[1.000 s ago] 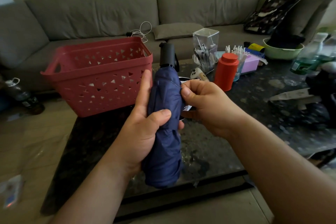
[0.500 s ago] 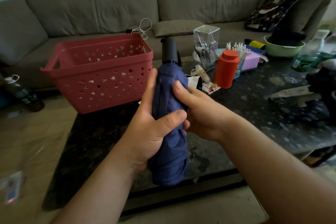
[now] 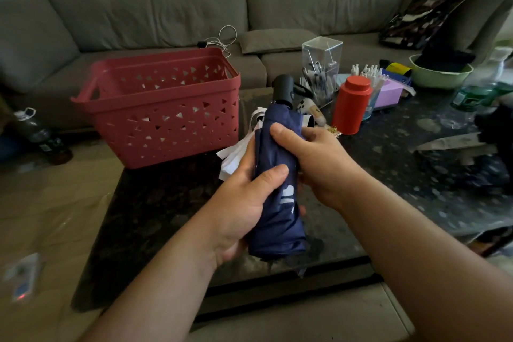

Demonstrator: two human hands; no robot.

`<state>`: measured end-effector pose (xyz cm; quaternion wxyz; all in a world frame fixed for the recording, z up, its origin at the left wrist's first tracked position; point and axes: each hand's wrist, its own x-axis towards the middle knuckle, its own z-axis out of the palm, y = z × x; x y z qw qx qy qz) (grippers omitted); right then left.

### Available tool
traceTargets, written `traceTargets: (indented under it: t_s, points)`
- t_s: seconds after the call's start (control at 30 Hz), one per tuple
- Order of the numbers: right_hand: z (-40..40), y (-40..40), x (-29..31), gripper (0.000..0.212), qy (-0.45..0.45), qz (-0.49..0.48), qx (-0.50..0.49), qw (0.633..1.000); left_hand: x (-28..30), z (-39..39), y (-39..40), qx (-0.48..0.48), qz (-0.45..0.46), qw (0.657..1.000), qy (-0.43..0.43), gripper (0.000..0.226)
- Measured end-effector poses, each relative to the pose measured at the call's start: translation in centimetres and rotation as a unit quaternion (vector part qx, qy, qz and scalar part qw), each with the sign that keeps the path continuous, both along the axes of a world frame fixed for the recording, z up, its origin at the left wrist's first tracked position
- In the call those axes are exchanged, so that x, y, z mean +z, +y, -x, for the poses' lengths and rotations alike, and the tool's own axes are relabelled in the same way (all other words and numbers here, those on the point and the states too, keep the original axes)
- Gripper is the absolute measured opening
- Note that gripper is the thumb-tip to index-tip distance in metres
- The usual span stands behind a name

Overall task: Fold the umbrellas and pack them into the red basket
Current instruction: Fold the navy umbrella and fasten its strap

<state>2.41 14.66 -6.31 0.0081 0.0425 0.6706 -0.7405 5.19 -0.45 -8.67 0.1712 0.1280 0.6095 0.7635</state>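
The person holds one blue umbrella (image 3: 279, 175) up in front of them, above the dark bench (image 3: 166, 203). The left hand (image 3: 244, 197) wraps around the lower half of it, with the thumb pressed across the front. The right hand (image 3: 311, 158) grips the upper half, just above the left hand, with its fingers curled over the cloth. Both hands are closed around the umbrella.

The umbrella is already short and its cloth is bunched in close to the middle. Its black handle (image 3: 283, 89) sticks up past the right hand, pointing away from the person. I think the person is rolling the cloth tight right now. I cannot see if a strap holds it closed yet (the hands cover that part).

The red basket (image 3: 166, 122) sits on the bench, off past the left hand and a little farther away. I can see no umbrella in the part of it that shows. So I think this umbrella is nearly folded but not packed.

Some white paper (image 3: 236, 153) lies on the bench just behind the left hand. An orange-red bottle (image 3: 352, 105) stands beyond the right hand.

What is left, I think: finish the wrap and put the umbrella in the basket. A dark thing lies far out past the right hand, at the edge, too blurry for me to name.
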Motion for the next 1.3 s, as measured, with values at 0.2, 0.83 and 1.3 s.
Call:
traceTargets:
  t_s: [0.2,0.83,1.3]
  points:
    - [-1.2,0.6,0.4,0.013,0.133,-0.088,-0.055,0.986,0.4,0.3,-0.2,0.081,-0.094,0.992,-0.039,0.06]
    - [-2.9,-2.8,-1.5,0.013,0.207,-0.233,-0.062,0.948,1.4,0.4,0.2,0.288,-0.179,0.935,0.103,0.071]
    - [-2.7,-2.8,0.6,0.014,0.09,-0.154,-0.032,0.983,-0.2,1.1,0.6,0.295,-0.137,0.931,0.165,0.077]
